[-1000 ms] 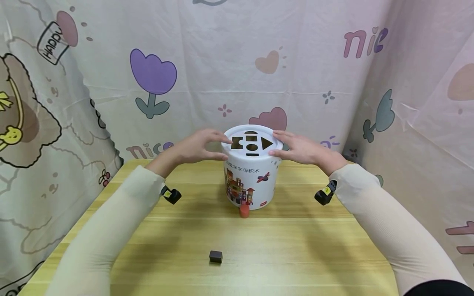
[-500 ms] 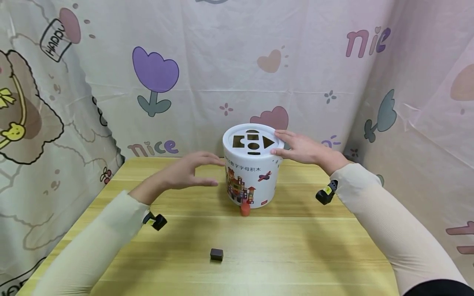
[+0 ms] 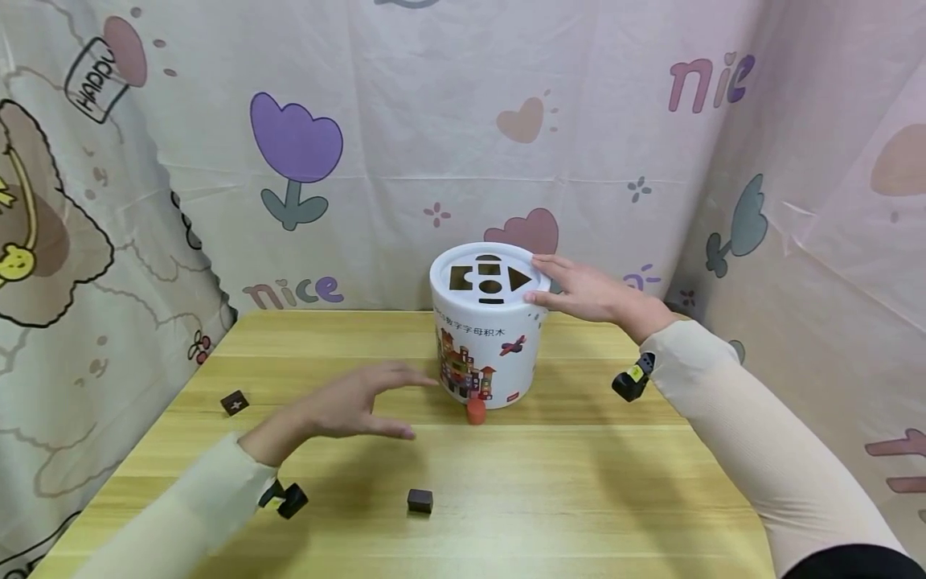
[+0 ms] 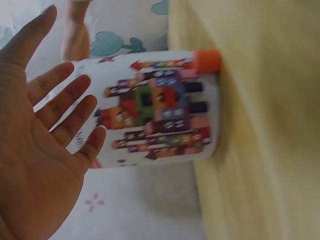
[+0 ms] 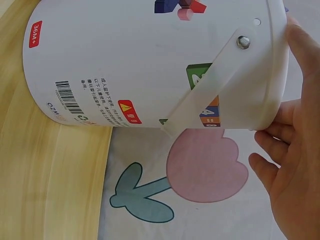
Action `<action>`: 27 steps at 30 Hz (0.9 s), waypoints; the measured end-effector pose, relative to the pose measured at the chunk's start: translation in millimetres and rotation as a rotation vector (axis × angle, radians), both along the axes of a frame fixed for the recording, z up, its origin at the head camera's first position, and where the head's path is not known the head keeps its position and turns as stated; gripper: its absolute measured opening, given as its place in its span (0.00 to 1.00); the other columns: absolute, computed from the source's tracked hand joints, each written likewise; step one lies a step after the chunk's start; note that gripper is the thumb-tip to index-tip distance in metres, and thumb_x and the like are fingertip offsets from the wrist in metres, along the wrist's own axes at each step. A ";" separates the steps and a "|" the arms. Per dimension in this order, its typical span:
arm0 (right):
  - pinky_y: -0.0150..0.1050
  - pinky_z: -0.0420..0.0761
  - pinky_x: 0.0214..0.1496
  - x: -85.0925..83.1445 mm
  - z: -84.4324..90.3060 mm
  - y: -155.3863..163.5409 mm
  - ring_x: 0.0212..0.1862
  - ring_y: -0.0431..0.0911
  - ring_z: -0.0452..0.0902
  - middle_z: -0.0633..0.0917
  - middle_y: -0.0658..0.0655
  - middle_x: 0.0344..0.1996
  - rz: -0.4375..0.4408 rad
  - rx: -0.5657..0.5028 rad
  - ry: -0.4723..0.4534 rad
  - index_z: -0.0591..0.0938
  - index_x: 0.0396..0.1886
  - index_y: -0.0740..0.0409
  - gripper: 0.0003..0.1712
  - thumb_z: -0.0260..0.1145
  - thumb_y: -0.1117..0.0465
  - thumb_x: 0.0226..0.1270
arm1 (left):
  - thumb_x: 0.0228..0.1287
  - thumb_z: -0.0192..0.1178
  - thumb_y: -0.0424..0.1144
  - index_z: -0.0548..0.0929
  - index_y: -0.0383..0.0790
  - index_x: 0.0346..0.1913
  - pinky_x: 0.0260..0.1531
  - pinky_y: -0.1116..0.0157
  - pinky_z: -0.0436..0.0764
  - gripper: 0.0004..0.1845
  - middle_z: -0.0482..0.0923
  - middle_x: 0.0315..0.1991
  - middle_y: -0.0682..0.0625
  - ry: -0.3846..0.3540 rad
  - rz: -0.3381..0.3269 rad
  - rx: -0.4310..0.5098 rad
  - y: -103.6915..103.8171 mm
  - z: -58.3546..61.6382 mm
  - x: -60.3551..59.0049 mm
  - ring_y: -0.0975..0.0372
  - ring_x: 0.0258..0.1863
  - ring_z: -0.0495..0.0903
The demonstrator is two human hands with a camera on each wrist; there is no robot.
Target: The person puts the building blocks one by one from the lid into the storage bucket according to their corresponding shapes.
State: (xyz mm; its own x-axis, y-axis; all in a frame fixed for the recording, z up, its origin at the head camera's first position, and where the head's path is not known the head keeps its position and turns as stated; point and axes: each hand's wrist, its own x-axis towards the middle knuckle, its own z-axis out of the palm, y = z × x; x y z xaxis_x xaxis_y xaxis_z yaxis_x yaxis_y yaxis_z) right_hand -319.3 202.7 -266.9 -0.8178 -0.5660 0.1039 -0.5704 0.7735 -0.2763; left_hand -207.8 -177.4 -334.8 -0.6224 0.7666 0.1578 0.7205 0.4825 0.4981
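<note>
A white bucket (image 3: 486,338) with printed block pictures stands upright on the wooden table; its lid (image 3: 463,301) has several shaped holes. On the lid's right rim rests my right hand (image 3: 589,291), fingers relaxed; the right wrist view shows this hand (image 5: 295,135) against the rim beside the plastic handle (image 5: 207,82). My left hand (image 3: 354,402) hovers over the table, left of the bucket, holding nothing; its palm (image 4: 40,150) and spread fingers fill the left wrist view's left side. A small red block (image 3: 476,412) sits against the bucket's base. Nearer me lies a dark block (image 3: 419,501).
Another dark block (image 3: 235,403), marked with a plus sign, lies near the left edge of the table (image 3: 550,498). A printed curtain (image 3: 405,104) hangs behind the table and along both sides.
My left hand has come off the lid and moved down and toward me. The dark block at the left has come into sight. My right hand stays on the rim.
</note>
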 end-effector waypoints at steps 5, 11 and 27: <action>0.57 0.56 0.73 -0.2 -0.5 -1.6 0.74 0.58 0.51 0.53 0.56 0.77 -0.002 0.003 -0.003 0.53 0.78 0.57 0.51 0.49 0.28 0.69 | 0.56 0.68 0.59 0.72 0.58 0.68 0.60 0.48 0.73 0.35 0.70 0.64 0.56 -0.011 -0.013 -0.013 -1.1 -18.8 13.5 0.58 0.63 0.69; 0.58 0.56 0.72 0.3 -0.6 -1.8 0.74 0.58 0.51 0.52 0.56 0.77 -0.011 0.005 -0.010 0.52 0.78 0.56 0.51 0.48 0.28 0.69 | 0.54 0.70 0.58 0.73 0.57 0.66 0.59 0.52 0.74 0.36 0.72 0.61 0.60 -0.011 -0.045 -0.001 -0.9 -38.6 24.5 0.62 0.61 0.71; 0.57 0.56 0.72 2.0 1.0 -1.8 0.74 0.58 0.51 0.53 0.56 0.77 -0.028 -0.008 -0.021 0.52 0.78 0.56 0.51 0.49 0.28 0.68 | 0.59 0.66 0.58 0.77 0.44 0.63 0.56 0.61 0.76 0.33 0.77 0.54 0.56 -0.080 -0.142 -0.044 1.8 -82.9 40.0 0.67 0.53 0.74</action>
